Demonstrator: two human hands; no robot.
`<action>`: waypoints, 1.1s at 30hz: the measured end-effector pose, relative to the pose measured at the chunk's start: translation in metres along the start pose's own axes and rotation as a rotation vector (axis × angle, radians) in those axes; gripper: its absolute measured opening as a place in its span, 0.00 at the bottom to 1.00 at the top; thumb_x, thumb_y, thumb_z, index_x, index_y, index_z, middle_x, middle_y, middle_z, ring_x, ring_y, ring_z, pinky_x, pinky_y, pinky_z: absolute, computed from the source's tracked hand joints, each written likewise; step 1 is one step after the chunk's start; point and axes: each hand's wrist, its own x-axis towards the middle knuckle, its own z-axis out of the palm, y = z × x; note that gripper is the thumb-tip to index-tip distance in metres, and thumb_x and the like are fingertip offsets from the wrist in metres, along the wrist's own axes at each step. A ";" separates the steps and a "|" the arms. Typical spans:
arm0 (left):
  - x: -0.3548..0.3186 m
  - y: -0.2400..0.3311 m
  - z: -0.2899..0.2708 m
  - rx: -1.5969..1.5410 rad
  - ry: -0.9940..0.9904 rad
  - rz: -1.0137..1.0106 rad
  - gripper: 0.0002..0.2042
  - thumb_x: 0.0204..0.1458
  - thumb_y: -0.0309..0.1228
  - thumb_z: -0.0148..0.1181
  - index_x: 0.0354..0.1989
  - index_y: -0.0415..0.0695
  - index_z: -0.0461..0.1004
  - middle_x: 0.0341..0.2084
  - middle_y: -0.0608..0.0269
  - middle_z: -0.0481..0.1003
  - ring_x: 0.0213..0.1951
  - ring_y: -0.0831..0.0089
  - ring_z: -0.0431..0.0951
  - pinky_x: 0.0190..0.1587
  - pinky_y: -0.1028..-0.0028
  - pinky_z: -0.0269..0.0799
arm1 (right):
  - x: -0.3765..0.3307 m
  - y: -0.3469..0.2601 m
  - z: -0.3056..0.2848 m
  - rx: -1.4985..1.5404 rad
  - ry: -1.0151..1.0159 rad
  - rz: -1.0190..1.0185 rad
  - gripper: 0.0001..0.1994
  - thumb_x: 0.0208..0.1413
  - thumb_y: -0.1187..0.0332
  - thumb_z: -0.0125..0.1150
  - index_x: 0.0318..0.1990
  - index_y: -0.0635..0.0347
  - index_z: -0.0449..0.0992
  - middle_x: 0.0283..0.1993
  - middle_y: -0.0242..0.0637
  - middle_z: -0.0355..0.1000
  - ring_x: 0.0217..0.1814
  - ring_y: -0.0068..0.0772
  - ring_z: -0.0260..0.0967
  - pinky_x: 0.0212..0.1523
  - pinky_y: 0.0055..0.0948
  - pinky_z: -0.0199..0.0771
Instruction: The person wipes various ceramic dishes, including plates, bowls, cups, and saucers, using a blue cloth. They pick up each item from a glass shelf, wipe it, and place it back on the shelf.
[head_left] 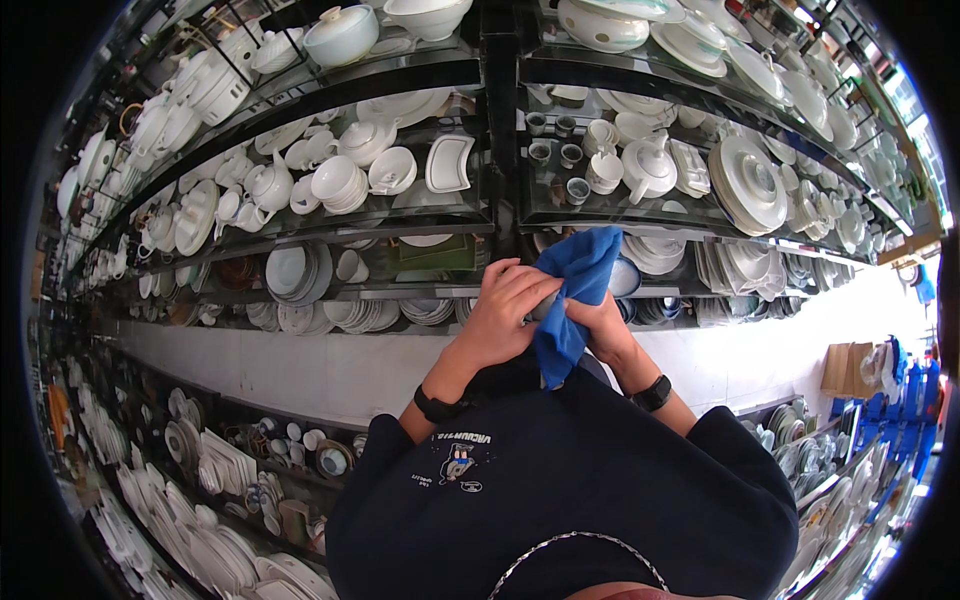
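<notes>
In front of my chest, my right hand (608, 330) grips a blue cloth (583, 268), which bunches up above my fingers and hangs down between my two hands. My left hand (500, 315) is closed right beside the cloth, its fingers curled round a small pale grey piece that is mostly covered by fingers and cloth. The kind of that piece cannot be told. Just beyond my hands is the lower shelf, with a blue-rimmed dish (625, 277) near the cloth and green folded material (433, 254) further left.
Shelves ahead carry white teapots (650, 168), stacked bowls (340, 186), a curved rectangular dish (449, 164) and small dark cups (540, 154). A dark upright post (500, 120) divides them. More plates (185, 520) crowd low shelves behind at left. Cardboard (846, 370) stands at right.
</notes>
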 end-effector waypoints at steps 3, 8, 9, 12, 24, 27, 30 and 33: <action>-0.008 0.005 -0.003 -0.034 -0.055 -0.015 0.30 0.35 0.25 0.73 0.54 0.40 0.77 0.50 0.57 0.77 0.55 0.59 0.75 0.66 0.54 0.60 | -0.003 -0.010 0.008 -0.310 0.044 -0.079 0.27 0.50 0.73 0.70 0.59 0.65 0.72 0.53 0.35 0.75 0.54 0.24 0.71 0.58 0.29 0.73; -0.009 0.002 -0.005 -0.018 -0.019 0.031 0.33 0.37 0.36 0.77 0.56 0.39 0.75 0.49 0.56 0.77 0.55 0.56 0.74 0.65 0.55 0.60 | -0.002 -0.007 0.004 -0.452 0.087 -0.210 0.29 0.49 0.72 0.72 0.60 0.65 0.71 0.54 0.35 0.76 0.55 0.25 0.71 0.60 0.30 0.72; -0.007 0.004 -0.006 -0.073 -0.005 0.008 0.33 0.40 0.38 0.76 0.57 0.39 0.74 0.50 0.56 0.77 0.55 0.55 0.74 0.65 0.55 0.60 | -0.002 -0.008 0.005 -0.471 0.102 -0.232 0.29 0.49 0.72 0.73 0.61 0.65 0.71 0.54 0.35 0.75 0.56 0.25 0.71 0.60 0.30 0.71; -0.003 0.009 -0.009 -0.205 0.016 -0.045 0.30 0.51 0.42 0.71 0.60 0.40 0.70 0.49 0.54 0.77 0.54 0.52 0.74 0.62 0.56 0.63 | -0.002 -0.020 0.010 -0.449 0.075 -0.259 0.34 0.48 0.70 0.75 0.63 0.63 0.68 0.57 0.35 0.73 0.58 0.25 0.70 0.62 0.30 0.71; -0.008 -0.013 0.032 -0.703 0.087 -0.274 0.15 0.70 0.35 0.50 0.55 0.35 0.69 0.39 0.57 0.78 0.40 0.68 0.78 0.42 0.65 0.72 | -0.012 -0.050 0.040 -1.229 0.163 -0.704 0.44 0.41 0.83 0.65 0.73 0.53 0.62 0.62 0.49 0.68 0.59 0.61 0.71 0.55 0.45 0.77; 0.003 -0.008 0.046 -0.899 0.223 -0.399 0.13 0.71 0.36 0.47 0.49 0.39 0.72 0.37 0.65 0.75 0.38 0.75 0.75 0.39 0.71 0.72 | -0.008 -0.041 0.036 -1.185 0.256 -0.686 0.42 0.44 0.80 0.68 0.72 0.56 0.62 0.61 0.49 0.71 0.59 0.58 0.73 0.56 0.42 0.77; -0.001 -0.012 0.053 -1.296 0.165 -0.715 0.15 0.72 0.40 0.44 0.43 0.44 0.74 0.34 0.70 0.72 0.34 0.80 0.73 0.34 0.76 0.71 | 0.000 -0.028 0.030 -0.854 0.322 -0.512 0.37 0.49 0.75 0.71 0.69 0.61 0.63 0.58 0.48 0.74 0.58 0.48 0.75 0.58 0.39 0.76; 0.000 -0.010 0.049 -1.378 0.237 -0.890 0.16 0.72 0.44 0.41 0.40 0.48 0.72 0.28 0.73 0.71 0.24 0.86 0.67 0.21 0.81 0.57 | 0.005 -0.027 0.018 -0.244 0.301 -0.284 0.31 0.60 0.62 0.71 0.65 0.64 0.65 0.54 0.42 0.75 0.55 0.34 0.74 0.60 0.38 0.75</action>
